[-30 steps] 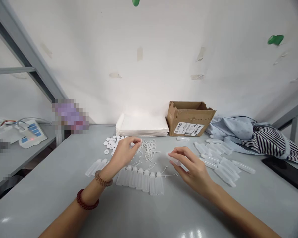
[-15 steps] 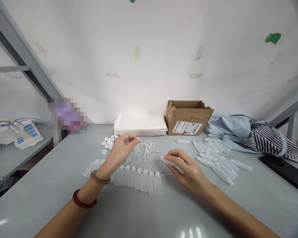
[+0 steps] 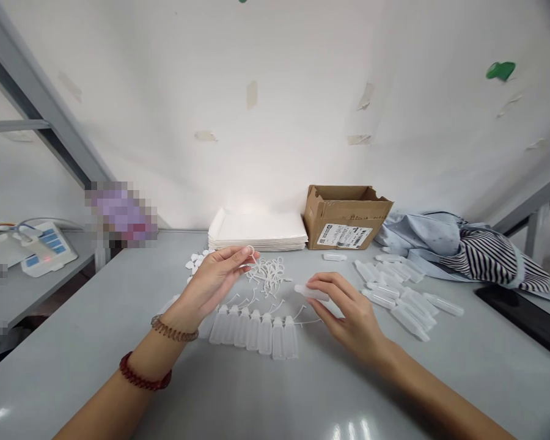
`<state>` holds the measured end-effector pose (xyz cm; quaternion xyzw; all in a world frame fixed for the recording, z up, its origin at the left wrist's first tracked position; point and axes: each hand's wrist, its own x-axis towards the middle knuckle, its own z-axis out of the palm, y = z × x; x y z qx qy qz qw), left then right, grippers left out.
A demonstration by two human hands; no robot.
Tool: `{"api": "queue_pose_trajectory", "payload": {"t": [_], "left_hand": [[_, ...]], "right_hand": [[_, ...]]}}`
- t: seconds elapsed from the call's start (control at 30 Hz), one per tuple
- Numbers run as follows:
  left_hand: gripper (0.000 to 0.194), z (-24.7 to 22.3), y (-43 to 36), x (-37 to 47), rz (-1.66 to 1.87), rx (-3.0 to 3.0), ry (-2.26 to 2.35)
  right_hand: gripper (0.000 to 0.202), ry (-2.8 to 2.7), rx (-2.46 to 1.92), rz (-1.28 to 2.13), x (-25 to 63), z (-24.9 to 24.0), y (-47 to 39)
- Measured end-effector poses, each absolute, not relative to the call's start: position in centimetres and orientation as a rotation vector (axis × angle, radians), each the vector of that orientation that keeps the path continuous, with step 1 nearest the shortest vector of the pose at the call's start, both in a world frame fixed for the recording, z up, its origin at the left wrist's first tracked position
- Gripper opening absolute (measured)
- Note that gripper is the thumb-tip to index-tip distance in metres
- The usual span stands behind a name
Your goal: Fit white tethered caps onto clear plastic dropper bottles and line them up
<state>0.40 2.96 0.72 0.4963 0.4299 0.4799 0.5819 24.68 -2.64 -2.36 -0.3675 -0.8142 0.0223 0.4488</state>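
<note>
My left hand [image 3: 219, 274] pinches a small white ring-ended strap [image 3: 252, 252] between thumb and fingers, just left of a tangled pile of similar white straps [image 3: 271, 276]. In my right hand [image 3: 351, 311] is a small translucent plastic bottle [image 3: 312, 293], tilted nearly level with its neck to the left. A row of upright-looking bottles [image 3: 255, 333] lies on the table in front of the hands, thin white straps trailing from their necks. Part of a white cap pile [image 3: 195, 263] shows behind my left hand. My left wrist hides some bottles.
Loose bottles [image 3: 410, 305] lie scattered to the right. Toward the wall stand a stack of white padded envelopes [image 3: 259, 232] and an open cardboard box [image 3: 348, 217]. Bunched cloth [image 3: 495, 250] and a black phone-like slab [image 3: 522, 321] are at far right; a power strip [image 3: 50, 247] is at left.
My left hand has turned and drawn slightly toward me, and a ring-ended strap now shows in its pinch. My right hand keeps the bottle in nearly the same place.
</note>
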Motion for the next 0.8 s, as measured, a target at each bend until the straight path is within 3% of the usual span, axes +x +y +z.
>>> {"api": "queue_pose_trajectory", "payload": {"t": [0.27,0.8], "left_hand": [[0.018,1.0,1.2,1.3,1.042,0.926,0.799],[0.020,1.4,0.0,1.8,0.937,1.005,0.832]], "right_hand": [[0.015,-1.920,-1.000,0.140,24.2,-1.4,-3.6],[0.018,-1.924,-0.967,0.187,23.8,-1.6,-4.2]]}}
